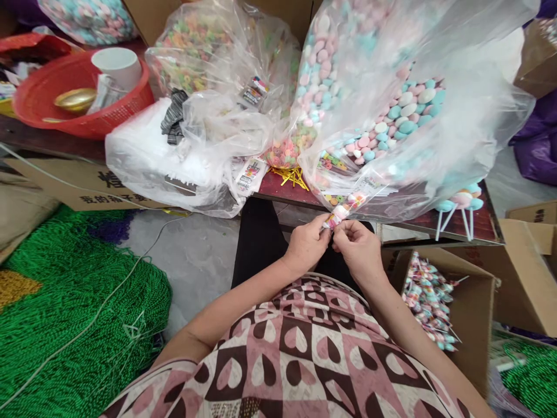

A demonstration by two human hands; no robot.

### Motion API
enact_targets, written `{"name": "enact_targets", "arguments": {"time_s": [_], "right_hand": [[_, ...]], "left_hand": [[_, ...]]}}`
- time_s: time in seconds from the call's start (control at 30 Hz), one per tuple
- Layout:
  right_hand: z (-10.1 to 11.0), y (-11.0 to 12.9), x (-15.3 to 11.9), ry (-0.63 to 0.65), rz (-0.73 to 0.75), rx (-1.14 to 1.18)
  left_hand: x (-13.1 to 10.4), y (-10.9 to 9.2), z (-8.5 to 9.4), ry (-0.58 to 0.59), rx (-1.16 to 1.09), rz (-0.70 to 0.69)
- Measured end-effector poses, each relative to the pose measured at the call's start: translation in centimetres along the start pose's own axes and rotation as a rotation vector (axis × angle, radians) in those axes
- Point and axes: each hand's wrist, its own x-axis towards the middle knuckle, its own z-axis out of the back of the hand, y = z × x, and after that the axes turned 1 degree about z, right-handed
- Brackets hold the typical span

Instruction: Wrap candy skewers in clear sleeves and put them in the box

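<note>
Over my lap at the table's edge, a small printed clear candy bag (pixel 344 210) slants up to the right, with pastel candies inside. The fingers of my left hand (pixel 308 242) are closed around its lower end. Close beside them, my right hand (pixel 360 248) pinches at the same gathered end; what lies between its fingertips is hidden. Gold twist ties (pixel 290 177) lie on the table (pixel 300 197) just beyond the hands. A large clear bag of pink, blue and white candies (pixel 404 110) stands open behind them.
A carton (pixel 470 325) with wrapped candy sticks (pixel 429 299) stands at my right. Candy-topped white sticks (pixel 461 203) stand on the table's right corner. A red basket (pixel 87 110) with a white cup (pixel 116 67) sits left. Green bead strands (pixel 87 302) cover the left floor.
</note>
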Motion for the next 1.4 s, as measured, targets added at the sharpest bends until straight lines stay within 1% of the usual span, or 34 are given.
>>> {"name": "enact_targets", "arguments": {"time_s": [0.07, 0.13, 0.23, 0.3, 0.37, 0.47, 0.63, 0.73, 0.8, 0.87, 0.93, 1.07, 1.2, 1.33, 1.4], "right_hand": [[0.1, -0.1, -0.3, 0.020, 0.022, -0.063], [0.2, -0.3, -0.3, 0.040, 0.027, -0.089], [0.7, -0.7, -0.1, 0.033, 0.021, -0.062], [1.0, -0.7, 0.1, 0.009, -0.009, -0.018], [1.2, -0.5, 0.2, 0.006, -0.036, 0.036], [1.4, -0.1, 0.3, 0.029, -0.019, 0.074], [1.1, -0.2, -0.1, 0.039, 0.040, -0.037], [0.8, -0.6, -0.4, 0.029, 0.069, -0.108], [0.8, -1.0, -0.5, 0.016, 0.083, -0.145], [0.8, -1.3, -0.4, 0.017, 0.083, -0.159], [0.9, -1.5, -0.3, 0.015, 0.075, -0.158], [0.8, -1.6, 0.0, -0.033, 0.091, -0.182], [0.4, -1.5, -0.1, -0.030, 0.122, -0.192], [0.4, -1.5, -0.1, 0.018, 0.015, -0.035], [0.8, -1.5, 0.0, 0.056, -0.008, 0.026]], "left_hand": [[0.1, 0.1, -0.2, 0.004, -0.129, 0.045], [0.2, 0.1, -0.3, 0.055, -0.339, 0.119], [0.2, -0.2, -0.1, 0.234, -0.697, 0.254], [0.1, -0.5, 0.2, 0.339, -0.836, 0.290], [0.0, -0.7, 0.5, 0.387, -0.861, 0.279], [0.0, -0.9, 0.5, 0.374, -0.816, 0.260], [0.1, -0.3, -0.4, 0.275, -0.788, 0.248], [0.1, 0.0, -0.8, 0.204, -0.712, 0.215], [0.1, -0.1, -0.9, 0.148, -0.667, 0.209], [0.1, -0.4, -0.8, 0.127, -0.687, 0.240], [0.0, -0.8, -0.6, 0.165, -0.788, 0.293], [0.0, -1.2, -0.1, 0.311, -1.024, 0.357], [0.3, -0.8, 0.0, 0.318, -1.132, 0.395], [0.4, -0.5, 0.2, 0.366, -1.182, 0.374], [0.3, -0.4, 0.4, 0.357, -1.187, 0.364]]}}
